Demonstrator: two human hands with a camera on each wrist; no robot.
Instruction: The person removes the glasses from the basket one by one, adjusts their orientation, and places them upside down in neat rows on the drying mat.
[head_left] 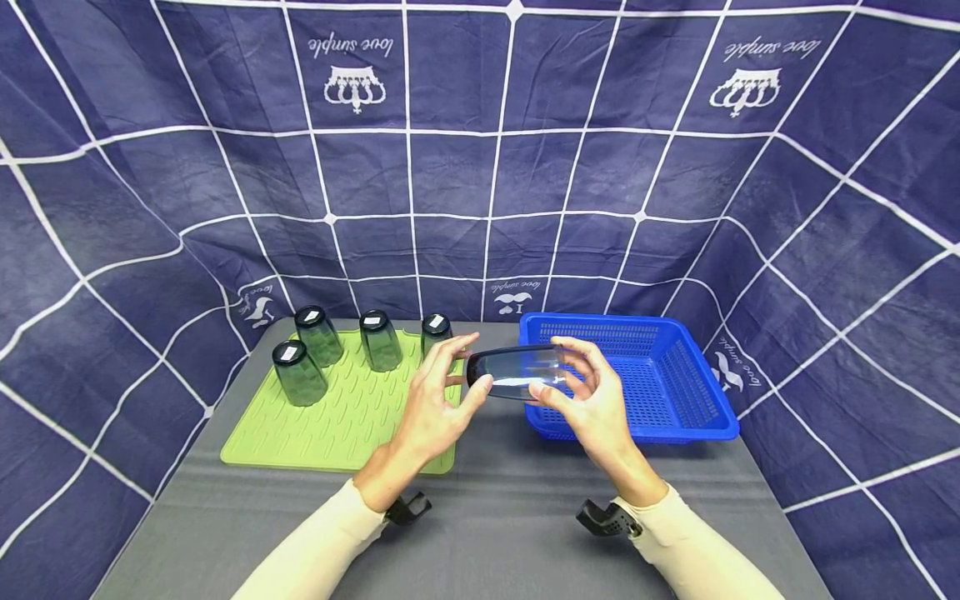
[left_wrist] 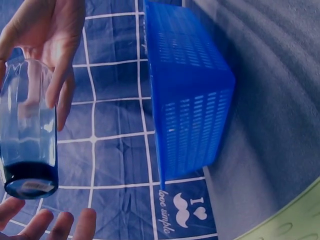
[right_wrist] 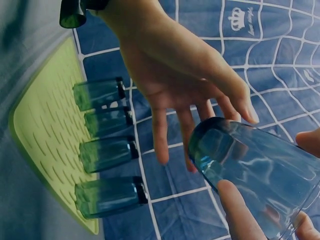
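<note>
A clear bluish drinking glass (head_left: 516, 367) is held on its side above the table, its dark base toward the left. My right hand (head_left: 600, 404) grips it near the rim end, thumb in front and fingers behind. Around the base end, my left hand (head_left: 433, 408) has its fingers spread and fairly straight, thumb tip beside the base. In the left wrist view a gap shows between those fingers (left_wrist: 60, 225) and the base, which bears a pale label. Several similar glasses (head_left: 381, 343) stand upside down on a green drying mat (head_left: 360, 425), with white labels on their bases.
A blue plastic basket (head_left: 720, 421) with perforated walls sits at the right, behind my right hand. The grey tabletop (head_left: 510, 517) runs between mat and basket. A dark blue checked cloth (head_left: 457, 175) hangs behind and at both sides.
</note>
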